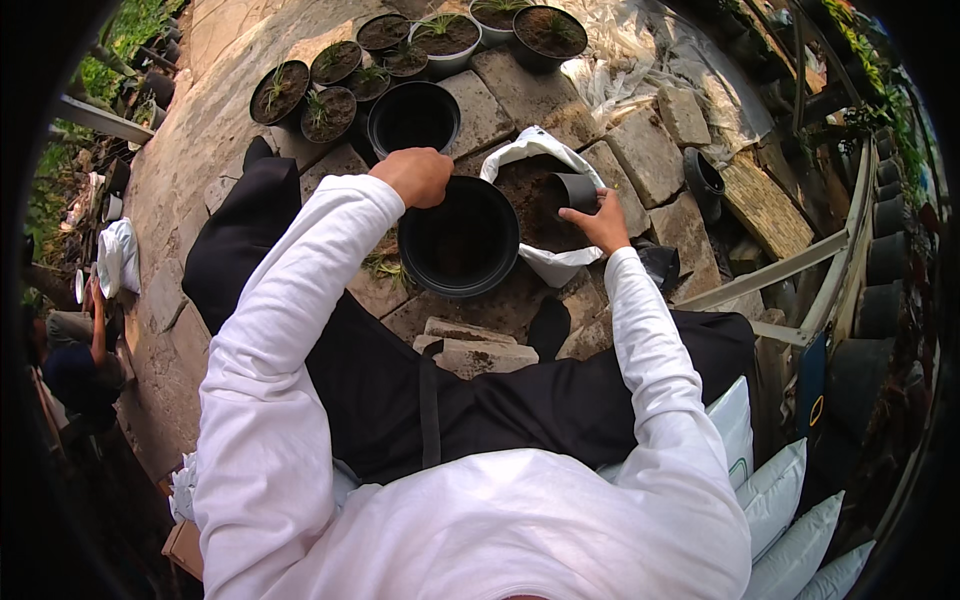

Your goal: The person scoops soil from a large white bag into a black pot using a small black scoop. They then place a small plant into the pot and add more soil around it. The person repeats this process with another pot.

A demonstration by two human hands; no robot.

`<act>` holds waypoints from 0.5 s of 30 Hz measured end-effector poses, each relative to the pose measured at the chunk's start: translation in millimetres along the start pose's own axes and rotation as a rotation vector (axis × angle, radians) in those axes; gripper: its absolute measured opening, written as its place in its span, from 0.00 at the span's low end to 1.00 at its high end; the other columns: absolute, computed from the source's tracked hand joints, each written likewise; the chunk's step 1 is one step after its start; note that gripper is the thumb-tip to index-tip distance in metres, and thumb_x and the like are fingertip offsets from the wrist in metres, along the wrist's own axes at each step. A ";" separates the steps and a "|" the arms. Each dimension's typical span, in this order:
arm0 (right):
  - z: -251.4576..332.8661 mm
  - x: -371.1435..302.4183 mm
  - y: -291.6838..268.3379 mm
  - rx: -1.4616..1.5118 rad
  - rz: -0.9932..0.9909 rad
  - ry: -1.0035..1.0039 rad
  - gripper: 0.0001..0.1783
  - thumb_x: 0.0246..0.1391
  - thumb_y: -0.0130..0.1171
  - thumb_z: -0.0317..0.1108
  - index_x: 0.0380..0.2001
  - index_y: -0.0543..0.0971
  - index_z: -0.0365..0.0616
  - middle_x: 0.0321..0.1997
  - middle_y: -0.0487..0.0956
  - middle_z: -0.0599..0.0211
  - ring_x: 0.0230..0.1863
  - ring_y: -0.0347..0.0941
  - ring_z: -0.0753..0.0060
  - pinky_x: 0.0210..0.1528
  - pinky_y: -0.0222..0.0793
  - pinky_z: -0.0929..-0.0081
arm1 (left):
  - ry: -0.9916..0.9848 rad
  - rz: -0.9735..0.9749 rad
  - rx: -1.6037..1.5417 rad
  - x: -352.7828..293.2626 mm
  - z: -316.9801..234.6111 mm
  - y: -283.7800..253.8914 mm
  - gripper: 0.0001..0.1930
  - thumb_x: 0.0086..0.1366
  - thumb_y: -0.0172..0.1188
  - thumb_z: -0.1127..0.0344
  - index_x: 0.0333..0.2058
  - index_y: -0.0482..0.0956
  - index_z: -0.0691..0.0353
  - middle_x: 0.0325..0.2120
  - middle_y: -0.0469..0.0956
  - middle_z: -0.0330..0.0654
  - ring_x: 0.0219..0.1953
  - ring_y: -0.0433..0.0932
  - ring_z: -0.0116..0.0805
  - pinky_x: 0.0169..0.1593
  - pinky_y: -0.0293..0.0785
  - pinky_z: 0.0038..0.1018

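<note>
My left hand (415, 177) is closed over the far rim of a large black plastic pot (459, 276). The pot tips a little toward me, and its inside is too dark to make out. On the right, my right hand (602, 224) grips a small dark grey pot (577, 191), thumb and fingers around its side. That small pot lies tilted inside the mouth of a white sack (553, 266) with its edge rolled down. Dark brown soil (528, 188) shows in the sack. Just beyond my left hand stands another black pot (440, 103).
Several potted seedlings (328, 113) stand beyond the black pots. Concrete blocks (628, 150) and crumpled clear plastic sheeting (640, 50) lie to the right, near a metal frame (790, 270). Filled white bags (775, 495) lean at lower right. Another person (85, 345) sits at far left.
</note>
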State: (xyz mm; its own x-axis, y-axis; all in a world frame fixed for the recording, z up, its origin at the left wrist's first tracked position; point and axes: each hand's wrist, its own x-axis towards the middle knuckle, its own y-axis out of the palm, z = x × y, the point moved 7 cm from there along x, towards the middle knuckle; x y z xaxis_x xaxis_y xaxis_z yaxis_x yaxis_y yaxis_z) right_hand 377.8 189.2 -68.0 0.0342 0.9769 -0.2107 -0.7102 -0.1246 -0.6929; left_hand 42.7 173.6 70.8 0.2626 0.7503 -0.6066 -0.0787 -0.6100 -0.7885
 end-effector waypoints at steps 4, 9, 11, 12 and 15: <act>6.5 -4.9 4.4 -0.101 0.137 0.039 0.56 0.34 0.82 0.54 0.60 0.67 0.30 0.58 0.76 0.41 0.60 0.75 0.49 0.62 0.69 0.62 | -0.007 -0.003 -0.011 -1.2 2.5 1.2 0.21 0.59 0.54 0.75 0.52 0.81 0.62 0.46 0.83 0.54 0.52 0.81 0.53 0.54 0.79 0.43; -2.9 5.0 3.3 0.221 0.142 0.115 0.54 0.41 0.82 0.47 0.63 0.63 0.28 0.57 0.77 0.47 0.55 0.76 0.58 0.59 0.72 0.67 | 0.020 -0.029 -0.015 -2.9 -0.3 -1.7 0.20 0.59 0.54 0.75 0.50 0.82 0.63 0.44 0.83 0.54 0.51 0.82 0.53 0.53 0.79 0.43; 35.3 -2.3 -9.6 0.337 0.131 0.038 0.52 0.43 0.81 0.46 0.62 0.63 0.29 0.59 0.75 0.46 0.58 0.74 0.61 0.60 0.72 0.67 | 0.016 -0.018 -0.025 -2.9 -0.1 -2.9 0.20 0.59 0.54 0.75 0.50 0.82 0.63 0.44 0.83 0.54 0.51 0.82 0.53 0.53 0.79 0.43; 64.5 -11.0 -15.5 0.415 0.145 -0.025 0.52 0.42 0.81 0.47 0.61 0.64 0.29 0.60 0.74 0.44 0.60 0.74 0.59 0.61 0.71 0.65 | 0.009 -0.018 -0.029 -5.9 2.4 -3.0 0.20 0.59 0.54 0.75 0.50 0.82 0.63 0.44 0.83 0.54 0.51 0.82 0.53 0.53 0.79 0.43; 109.0 -25.6 -23.4 0.444 0.109 -0.256 0.49 0.43 0.81 0.43 0.61 0.63 0.35 0.61 0.73 0.46 0.60 0.73 0.60 0.59 0.73 0.66 | -0.004 -0.006 -0.038 -6.8 3.6 -6.8 0.20 0.58 0.54 0.75 0.50 0.82 0.62 0.44 0.83 0.54 0.51 0.81 0.53 0.53 0.79 0.43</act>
State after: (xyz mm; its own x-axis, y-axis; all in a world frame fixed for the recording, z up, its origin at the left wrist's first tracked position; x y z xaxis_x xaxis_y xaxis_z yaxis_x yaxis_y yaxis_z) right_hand 316.8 186.0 28.8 -0.1900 0.9805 -0.0511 -0.9318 -0.1964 -0.3051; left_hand 38.0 173.6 80.0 0.2591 0.7553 -0.6020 -0.0402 -0.6143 -0.7880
